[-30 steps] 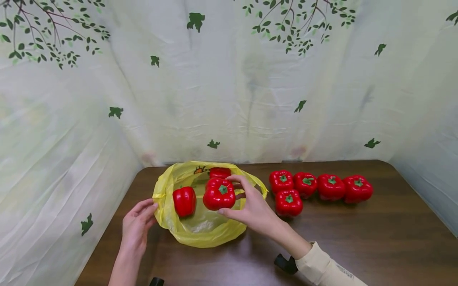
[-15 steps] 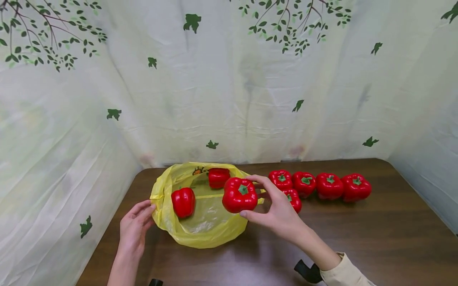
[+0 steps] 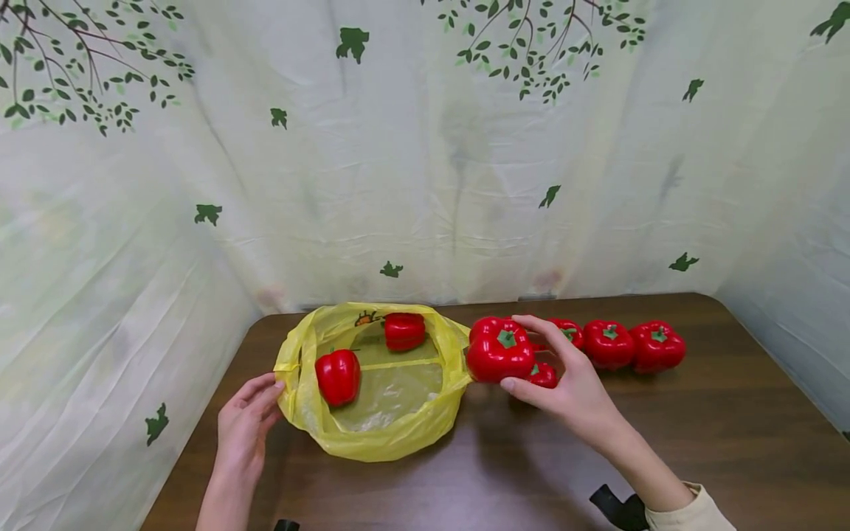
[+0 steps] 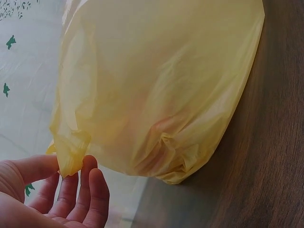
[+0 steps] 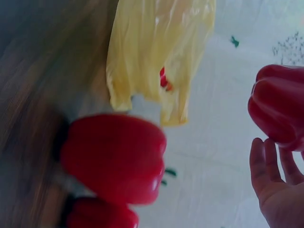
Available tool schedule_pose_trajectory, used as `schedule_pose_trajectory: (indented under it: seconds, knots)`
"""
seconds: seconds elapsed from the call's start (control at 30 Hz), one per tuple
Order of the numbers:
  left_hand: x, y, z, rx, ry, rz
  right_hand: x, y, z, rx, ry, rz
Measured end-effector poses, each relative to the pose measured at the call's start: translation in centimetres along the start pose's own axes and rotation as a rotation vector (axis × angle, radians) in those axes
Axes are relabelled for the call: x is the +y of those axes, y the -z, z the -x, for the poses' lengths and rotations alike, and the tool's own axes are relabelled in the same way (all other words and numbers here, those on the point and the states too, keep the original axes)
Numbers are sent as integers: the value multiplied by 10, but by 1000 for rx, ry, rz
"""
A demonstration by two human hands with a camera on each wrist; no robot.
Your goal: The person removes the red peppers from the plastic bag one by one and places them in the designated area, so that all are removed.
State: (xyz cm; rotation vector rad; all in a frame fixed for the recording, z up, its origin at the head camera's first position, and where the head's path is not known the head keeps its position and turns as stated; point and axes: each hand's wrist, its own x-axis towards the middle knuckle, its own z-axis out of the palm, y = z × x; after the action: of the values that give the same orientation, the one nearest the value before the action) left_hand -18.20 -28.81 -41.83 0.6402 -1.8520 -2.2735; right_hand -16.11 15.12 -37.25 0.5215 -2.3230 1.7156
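A yellow plastic bag (image 3: 372,445) stands with its mouth spread on the table. Inside it lie two red bell peppers, one at the left (image 3: 338,377) and another at the back (image 3: 404,332). My left hand (image 3: 243,424) pinches the bag's left edge between thumb and fingers; the left wrist view shows the gathered yellow plastic (image 4: 72,154) in that grip. To the right of the bag, my right hand (image 3: 578,383) holds a red bell pepper (image 3: 498,352) with a green stem, raised above the table. The right wrist view shows that pepper (image 5: 280,104) at the fingertips.
Right of the bag is a group of red bell peppers, including one at the far right (image 3: 657,346) and its neighbour (image 3: 609,345); some are partly hidden behind the right hand and its pepper. The brown wooden table (image 3: 730,442) meets a leaf-printed curtain (image 3: 465,184) behind.
My right hand has carried its pepper rightward from over the bag to beside it, above the other peppers. My left hand keeps its grip on the bag's edge.
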Motion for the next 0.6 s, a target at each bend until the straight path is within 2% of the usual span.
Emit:
schedule_pose_trajectory:
  seconds: [0.2, 0.6]
  knots:
    - [0, 0, -1, 11, -3, 10, 8, 25, 7, 5, -48, -17]
    - [-1, -1, -3, 18, -2, 13, 24, 64, 32, 26, -107, 118]
